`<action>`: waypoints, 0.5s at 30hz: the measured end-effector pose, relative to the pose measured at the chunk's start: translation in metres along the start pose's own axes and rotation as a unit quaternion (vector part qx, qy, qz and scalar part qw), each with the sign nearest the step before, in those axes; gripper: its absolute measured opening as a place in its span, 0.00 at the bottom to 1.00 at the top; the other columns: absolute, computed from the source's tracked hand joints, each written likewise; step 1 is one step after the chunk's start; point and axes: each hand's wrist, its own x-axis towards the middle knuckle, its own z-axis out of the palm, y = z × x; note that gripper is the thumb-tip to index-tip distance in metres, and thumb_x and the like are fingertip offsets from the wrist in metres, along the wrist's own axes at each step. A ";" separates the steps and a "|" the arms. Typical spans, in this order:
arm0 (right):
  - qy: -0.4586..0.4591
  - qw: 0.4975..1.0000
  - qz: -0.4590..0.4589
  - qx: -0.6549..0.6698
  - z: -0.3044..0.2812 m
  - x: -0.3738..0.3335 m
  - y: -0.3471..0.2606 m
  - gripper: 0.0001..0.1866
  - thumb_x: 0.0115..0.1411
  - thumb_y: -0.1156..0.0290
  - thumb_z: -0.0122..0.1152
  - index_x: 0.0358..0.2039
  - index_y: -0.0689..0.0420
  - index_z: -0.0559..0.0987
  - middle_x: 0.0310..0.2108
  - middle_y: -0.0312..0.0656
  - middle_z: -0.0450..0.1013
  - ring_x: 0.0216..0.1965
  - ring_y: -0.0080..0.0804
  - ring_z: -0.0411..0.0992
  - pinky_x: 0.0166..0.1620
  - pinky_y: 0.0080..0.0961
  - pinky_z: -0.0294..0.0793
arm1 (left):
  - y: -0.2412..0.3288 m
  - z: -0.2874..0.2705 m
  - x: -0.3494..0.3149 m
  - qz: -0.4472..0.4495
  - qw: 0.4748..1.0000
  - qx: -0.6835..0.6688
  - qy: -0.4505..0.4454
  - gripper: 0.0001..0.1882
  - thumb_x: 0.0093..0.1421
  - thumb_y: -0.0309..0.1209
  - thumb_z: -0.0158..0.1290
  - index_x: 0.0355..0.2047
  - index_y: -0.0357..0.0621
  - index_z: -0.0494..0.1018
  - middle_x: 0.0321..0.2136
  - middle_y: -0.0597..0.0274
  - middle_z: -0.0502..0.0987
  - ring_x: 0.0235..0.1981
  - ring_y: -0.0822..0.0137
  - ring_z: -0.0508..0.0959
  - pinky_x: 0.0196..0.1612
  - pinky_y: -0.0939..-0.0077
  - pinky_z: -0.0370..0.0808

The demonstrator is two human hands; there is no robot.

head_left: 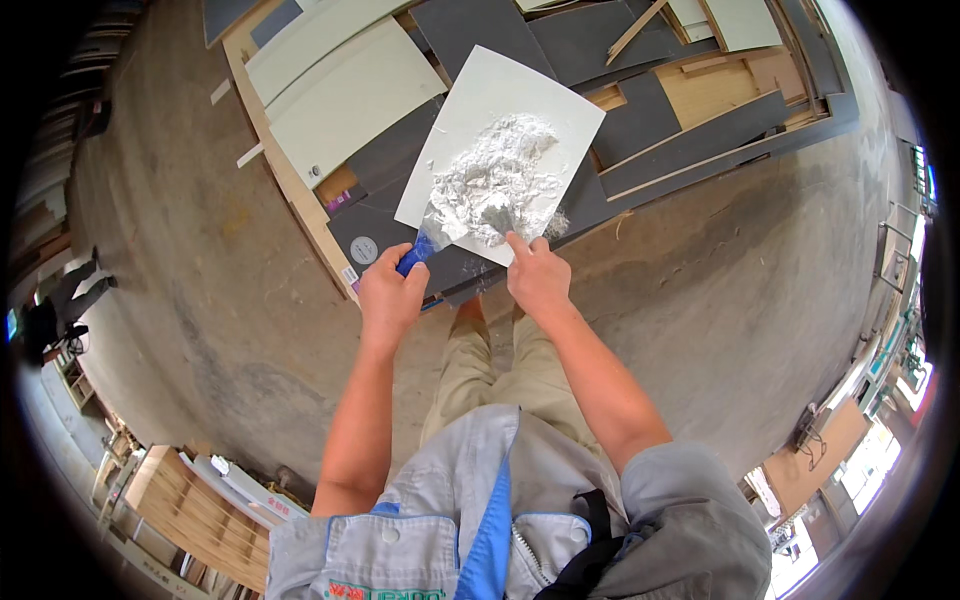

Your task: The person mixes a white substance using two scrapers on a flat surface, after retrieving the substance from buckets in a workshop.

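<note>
A mound of white powder (505, 160) lies on a white board (488, 82), which rests at an angle on a pile of panels. My left hand (390, 295) is closed round the blue handle of a putty knife (415, 252). Its blade reaches the left lower side of the powder. In my right hand (540, 280) is a second scraper (497, 217), its grey blade pushed into the near edge of the mound. The fingers hide most of its handle. Loose powder has spilled past the board's right corner, and white specks dot the dark panel below.
Dark grey panels (480, 30) and pale panels (345, 100) with wooden edges are piled under and beyond the board. A person in dark clothes (60, 315) is far left on the concrete floor (230, 330). Stacked wooden boards (195, 515) stand at the lower left.
</note>
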 end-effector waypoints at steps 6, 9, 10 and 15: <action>-0.004 1.000 0.017 0.001 0.006 0.009 0.002 0.23 0.56 0.70 0.59 0.54 0.45 0.76 0.33 0.42 0.70 0.27 0.43 0.75 0.29 0.39 0.75 | 0.008 -0.002 -0.001 0.052 0.998 0.022 -0.008 0.22 0.56 0.32 0.56 0.48 0.31 0.76 0.28 0.56 0.81 0.25 0.70 0.79 0.32 0.74 0.76; 0.011 0.999 0.037 0.021 -0.009 -0.013 0.004 0.22 0.57 0.70 0.58 0.53 0.45 0.77 0.33 0.40 0.70 0.27 0.43 0.74 0.30 0.40 0.75 | 0.006 -0.003 -0.011 0.042 0.998 0.041 -0.019 0.22 0.54 0.36 0.56 0.46 0.35 0.78 0.35 0.44 0.82 0.36 0.53 0.83 0.44 0.66 0.78; 0.023 0.998 0.045 0.037 -0.015 -0.017 0.003 0.21 0.57 0.70 0.58 0.53 0.45 0.77 0.33 0.40 0.70 0.27 0.43 0.74 0.30 0.40 0.75 | 0.007 0.000 -0.013 0.041 0.999 0.025 -0.018 0.22 0.54 0.36 0.56 0.47 0.35 0.78 0.35 0.44 0.82 0.36 0.54 0.83 0.44 0.66 0.78; 0.006 0.998 0.062 0.016 0.003 -0.029 0.014 0.22 0.57 0.68 0.58 0.53 0.46 0.77 0.34 0.41 0.70 0.28 0.43 0.75 0.30 0.41 0.75 | 0.012 0.016 -0.016 0.028 0.999 -0.021 -0.015 0.22 0.55 0.31 0.57 0.48 0.30 0.76 0.35 0.50 0.82 0.33 0.66 0.80 0.41 0.73 0.76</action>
